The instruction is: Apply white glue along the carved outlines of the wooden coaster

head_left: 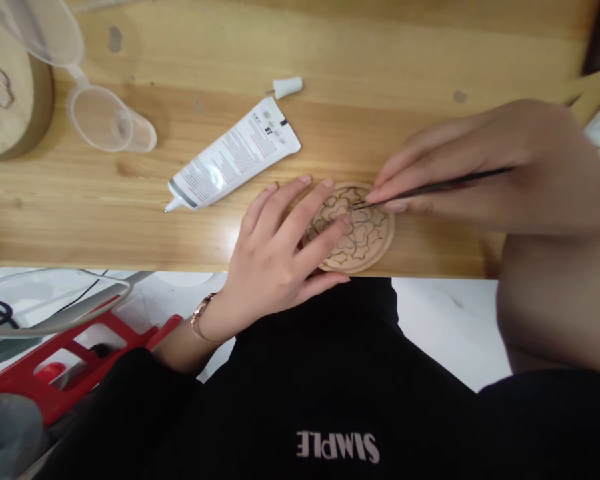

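Observation:
A round wooden disc (363, 257) with a flower pattern outlined in thin metallic line lies flat at the table's front edge. My left hand (285, 250) rests on its left side, fingers spread, the index fingertip touching the pattern near the middle. Dark tweezers (445, 185) are pinched in my right hand (460, 167), their tips at the upper middle of the disc beside my left index finger. Whether the tips grip anything is too small to tell. A white glue tube (233, 157) lies uncapped to the left, its nozzle pointing left.
The white cap (287, 87) with a pin lies behind the tube. Farther left stand a clear plastic cup (100, 120) with its lid flipped back and a thick wooden round (43, 113) with a design. A red stool (55, 373) is below the table at left.

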Motion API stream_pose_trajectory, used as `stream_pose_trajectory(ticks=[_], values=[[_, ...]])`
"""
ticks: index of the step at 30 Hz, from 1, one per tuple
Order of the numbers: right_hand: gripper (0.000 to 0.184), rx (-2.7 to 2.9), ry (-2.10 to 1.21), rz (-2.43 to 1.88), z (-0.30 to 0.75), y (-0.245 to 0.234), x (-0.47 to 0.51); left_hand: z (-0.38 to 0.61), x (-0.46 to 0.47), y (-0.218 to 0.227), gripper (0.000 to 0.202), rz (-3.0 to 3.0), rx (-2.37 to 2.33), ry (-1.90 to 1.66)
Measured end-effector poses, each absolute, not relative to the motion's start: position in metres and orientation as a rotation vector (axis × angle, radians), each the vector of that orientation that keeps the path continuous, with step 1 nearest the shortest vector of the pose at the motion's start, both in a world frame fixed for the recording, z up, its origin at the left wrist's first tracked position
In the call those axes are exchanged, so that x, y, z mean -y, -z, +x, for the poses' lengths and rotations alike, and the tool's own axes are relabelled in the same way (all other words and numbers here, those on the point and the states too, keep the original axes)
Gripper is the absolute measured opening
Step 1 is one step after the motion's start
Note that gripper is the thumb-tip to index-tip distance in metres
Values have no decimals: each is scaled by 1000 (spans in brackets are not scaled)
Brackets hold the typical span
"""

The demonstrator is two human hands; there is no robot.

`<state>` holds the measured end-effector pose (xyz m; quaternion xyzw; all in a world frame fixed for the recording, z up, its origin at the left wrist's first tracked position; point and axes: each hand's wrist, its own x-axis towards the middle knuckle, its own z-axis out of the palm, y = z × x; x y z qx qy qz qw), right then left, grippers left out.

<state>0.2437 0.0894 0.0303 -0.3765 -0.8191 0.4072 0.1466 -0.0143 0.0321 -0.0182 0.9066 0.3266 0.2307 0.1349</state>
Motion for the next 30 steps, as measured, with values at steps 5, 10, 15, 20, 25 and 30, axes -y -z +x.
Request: stream_pose_trajectory(ticks=[5, 10, 15, 20, 25, 30], values=[[17, 2412, -1165, -1052, 243, -29, -95, -14, -32, 18, 62, 2639, -966, -644], [20, 2424, -1157, -1030, 243, -26, -98, -14, -31, 18, 61, 2633, -978, -611], [24, 2443, -1140, -1031, 244, -28, -99, -14, -31, 17, 61, 2628, -989, -611], [24, 2431, -1189, -1037, 244, -27, -103, -14, -31, 19, 62, 2641, -974, -646], [24, 2425, -1187, -1026, 244, -28, -104, -14, -31, 20, 60, 2632, -1000, -626], [19, 2447, -1161, -989, 243, -28, -101, -14, -30, 19, 60, 2626, -995, -636]])
